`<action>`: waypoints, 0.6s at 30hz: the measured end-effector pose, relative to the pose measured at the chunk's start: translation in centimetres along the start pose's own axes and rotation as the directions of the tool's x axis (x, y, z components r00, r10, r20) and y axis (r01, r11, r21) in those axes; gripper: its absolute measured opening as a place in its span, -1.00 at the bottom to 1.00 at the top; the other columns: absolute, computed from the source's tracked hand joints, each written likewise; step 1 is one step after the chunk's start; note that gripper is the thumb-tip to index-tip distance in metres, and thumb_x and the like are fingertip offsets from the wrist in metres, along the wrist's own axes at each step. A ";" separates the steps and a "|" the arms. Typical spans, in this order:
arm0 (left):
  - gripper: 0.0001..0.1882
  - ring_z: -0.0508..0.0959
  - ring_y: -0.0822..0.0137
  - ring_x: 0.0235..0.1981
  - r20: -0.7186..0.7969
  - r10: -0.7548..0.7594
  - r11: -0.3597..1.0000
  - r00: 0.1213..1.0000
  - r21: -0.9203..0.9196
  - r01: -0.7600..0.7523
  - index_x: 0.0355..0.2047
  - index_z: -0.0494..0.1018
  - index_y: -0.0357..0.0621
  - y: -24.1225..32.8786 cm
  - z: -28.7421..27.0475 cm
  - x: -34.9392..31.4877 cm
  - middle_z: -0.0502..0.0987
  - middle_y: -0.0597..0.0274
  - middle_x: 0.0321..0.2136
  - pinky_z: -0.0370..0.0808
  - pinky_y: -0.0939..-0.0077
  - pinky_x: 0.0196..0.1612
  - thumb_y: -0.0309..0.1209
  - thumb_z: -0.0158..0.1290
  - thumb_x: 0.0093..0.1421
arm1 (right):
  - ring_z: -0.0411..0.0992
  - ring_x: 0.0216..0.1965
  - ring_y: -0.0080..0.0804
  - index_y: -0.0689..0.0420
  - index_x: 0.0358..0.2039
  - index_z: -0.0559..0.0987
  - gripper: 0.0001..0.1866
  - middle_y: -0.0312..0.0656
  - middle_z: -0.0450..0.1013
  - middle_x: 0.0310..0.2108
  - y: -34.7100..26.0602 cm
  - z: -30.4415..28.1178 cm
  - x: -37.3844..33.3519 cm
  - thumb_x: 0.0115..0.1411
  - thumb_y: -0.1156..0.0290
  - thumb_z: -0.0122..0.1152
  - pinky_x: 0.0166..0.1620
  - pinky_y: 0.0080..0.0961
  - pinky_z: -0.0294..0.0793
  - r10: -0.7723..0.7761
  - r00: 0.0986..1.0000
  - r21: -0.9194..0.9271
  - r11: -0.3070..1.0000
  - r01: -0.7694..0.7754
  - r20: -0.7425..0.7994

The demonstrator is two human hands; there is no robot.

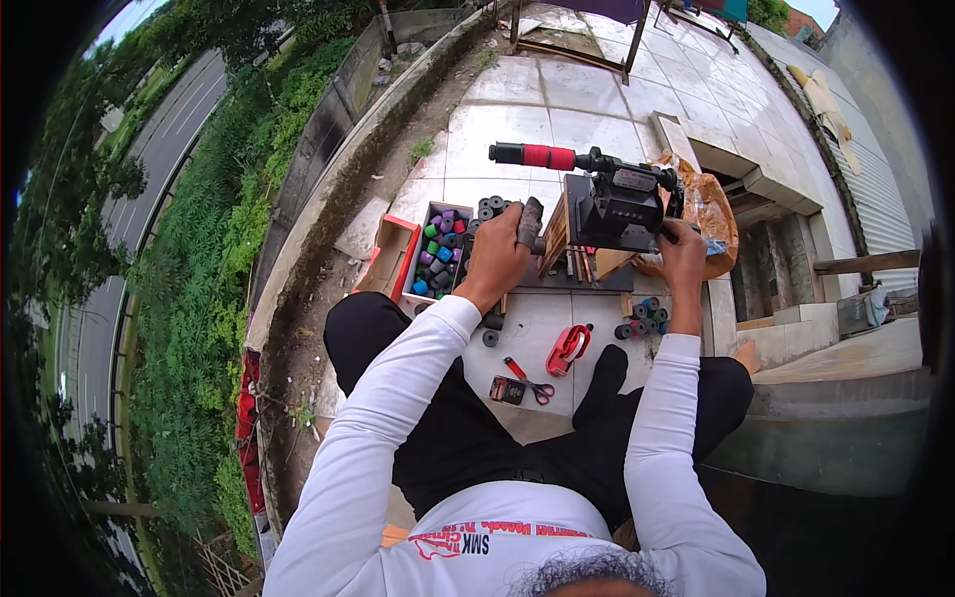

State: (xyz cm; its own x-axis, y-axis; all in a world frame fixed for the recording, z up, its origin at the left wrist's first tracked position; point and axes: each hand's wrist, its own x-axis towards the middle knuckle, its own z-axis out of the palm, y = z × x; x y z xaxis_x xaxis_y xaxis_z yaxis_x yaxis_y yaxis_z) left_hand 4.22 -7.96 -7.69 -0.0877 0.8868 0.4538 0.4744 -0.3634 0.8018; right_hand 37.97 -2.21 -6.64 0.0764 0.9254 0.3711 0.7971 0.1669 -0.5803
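My left hand is closed around a dark grey, roughly cylindrical piece; what exactly it is I cannot make out. It is just left of a black hand-cranked machine on a wooden stand. A black shaft wrapped with a red roll sticks out from the machine's left side. My right hand is at the machine's right side, its fingers curled on a small black crank handle, partly hidden by the hand.
A red-edged box of coloured rolls stands at left, with black rolls nearby. On the tiles lie a red tape dispenser, scissors and a small box. More rolls and an orange bag are at right.
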 end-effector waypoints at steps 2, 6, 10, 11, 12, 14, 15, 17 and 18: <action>-0.86 0.54 -0.40 -0.36 -0.003 0.001 1.000 1.000 -0.006 -0.001 -0.25 0.41 -0.33 0.0 0.1 0.0 0.50 -0.33 -0.46 0.42 0.00 -0.34 -0.46 0.00 0.41 | 0.72 -0.04 -0.10 0.24 -0.02 0.77 -0.68 0.03 0.72 -0.07 -0.2 -0.8 0.1 0.19 0.60 0.38 0.07 -0.30 0.64 -0.022 1.000 0.028 0.999 0.022 -0.019; -0.82 0.55 -0.43 -0.32 0.018 -0.018 1.000 1.000 0.005 0.018 -0.23 0.41 -0.32 -0.3 0.0 0.0 0.54 -0.35 -0.43 0.43 -0.09 -0.29 -0.41 0.02 0.43 | 0.72 -0.06 -0.13 0.25 -0.01 0.76 -0.68 0.03 0.72 -0.08 -1.4 -2.2 0.8 0.19 0.61 0.37 0.06 -0.32 0.65 -0.057 0.997 0.046 0.997 0.059 -0.048; -0.79 0.56 -0.47 -0.26 0.037 -0.032 0.999 0.999 -0.007 0.033 -0.22 0.42 -0.32 -0.2 -0.2 0.1 0.57 -0.37 -0.39 0.45 -0.17 -0.23 -0.38 0.05 0.44 | 0.73 -0.10 -0.21 0.22 0.00 0.76 -0.68 0.00 0.73 -0.11 -3.3 -3.2 2.8 0.21 0.59 0.39 0.00 -0.37 0.65 -0.088 0.989 0.036 0.995 0.093 -0.121; -0.79 0.56 -0.47 -0.26 0.039 -0.031 0.999 0.999 -0.009 0.032 -0.22 0.42 -0.32 -0.1 -0.1 0.1 0.57 -0.37 -0.39 0.45 -0.17 -0.23 -0.38 0.05 0.44 | 0.73 -0.12 -0.21 0.21 0.00 0.77 -0.68 -0.01 0.74 -0.13 -3.4 -3.3 3.4 0.22 0.59 0.39 -0.01 -0.38 0.65 -0.074 0.990 0.039 0.996 0.079 -0.117; -0.80 0.56 -0.47 -0.26 0.046 -0.043 0.999 0.998 -0.013 0.044 -0.23 0.41 -0.33 0.0 0.0 0.1 0.57 -0.37 -0.39 0.45 -0.17 -0.23 -0.38 0.05 0.44 | 0.74 -0.15 -0.22 0.20 0.00 0.77 -0.69 -0.02 0.74 -0.14 -3.4 -3.2 4.1 0.22 0.58 0.40 -0.02 -0.39 0.65 -0.060 0.992 0.041 0.997 0.065 -0.112; -0.80 0.55 -0.47 -0.27 0.053 -0.059 0.998 0.997 -0.012 0.059 -0.23 0.41 -0.33 0.0 0.0 0.0 0.57 -0.37 -0.39 0.45 -0.17 -0.23 -0.39 0.05 0.43 | 0.74 -0.19 -0.22 0.19 -0.02 0.78 -0.70 -0.02 0.74 -0.16 -2.8 -2.6 5.8 0.22 0.56 0.42 -0.04 -0.38 0.65 -0.060 0.991 0.074 0.995 0.069 -0.122; -0.80 0.55 -0.47 -0.27 0.043 -0.045 0.999 0.998 -0.010 0.046 -0.24 0.41 -0.33 0.0 0.0 0.1 0.56 -0.37 -0.39 0.45 -0.17 -0.24 -0.39 0.05 0.44 | 0.74 -0.19 -0.21 0.19 -0.03 0.78 -0.71 -0.01 0.74 -0.16 -2.9 -2.5 6.7 0.22 0.56 0.42 -0.05 -0.38 0.65 -0.087 0.989 0.058 0.994 0.095 -0.120; -0.79 0.55 -0.47 -0.28 0.033 -0.032 0.999 0.999 -0.008 0.033 -0.24 0.41 -0.33 -0.2 -0.1 0.1 0.56 -0.37 -0.40 0.45 -0.17 -0.25 -0.38 0.05 0.44 | 0.73 -0.20 -0.18 0.18 -0.05 0.79 -0.74 0.00 0.74 -0.17 -3.1 -2.4 8.1 0.23 0.54 0.42 -0.08 -0.36 0.64 -0.183 0.976 -0.017 0.983 0.182 -0.117; -0.78 0.55 -0.47 -0.28 0.027 -0.033 0.999 0.999 -0.012 0.033 -0.24 0.41 -0.33 -0.3 -0.2 0.1 0.56 -0.37 -0.40 0.45 -0.17 -0.25 -0.37 0.05 0.45 | 0.73 -0.20 -0.18 0.18 -0.05 0.79 -0.74 0.00 0.74 -0.17 -3.0 -2.0 8.7 0.23 0.54 0.42 -0.08 -0.36 0.64 -0.183 0.976 -0.017 0.983 0.182 -0.117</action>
State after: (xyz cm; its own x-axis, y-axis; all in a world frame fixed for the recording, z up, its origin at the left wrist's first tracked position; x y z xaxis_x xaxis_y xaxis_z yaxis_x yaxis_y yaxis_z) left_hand 3.89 -7.79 -7.78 -0.0796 0.9056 0.4167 0.4608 -0.3372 0.8210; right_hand 37.45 4.65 -0.18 -0.0012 0.8331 0.5531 0.8076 0.3270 -0.4907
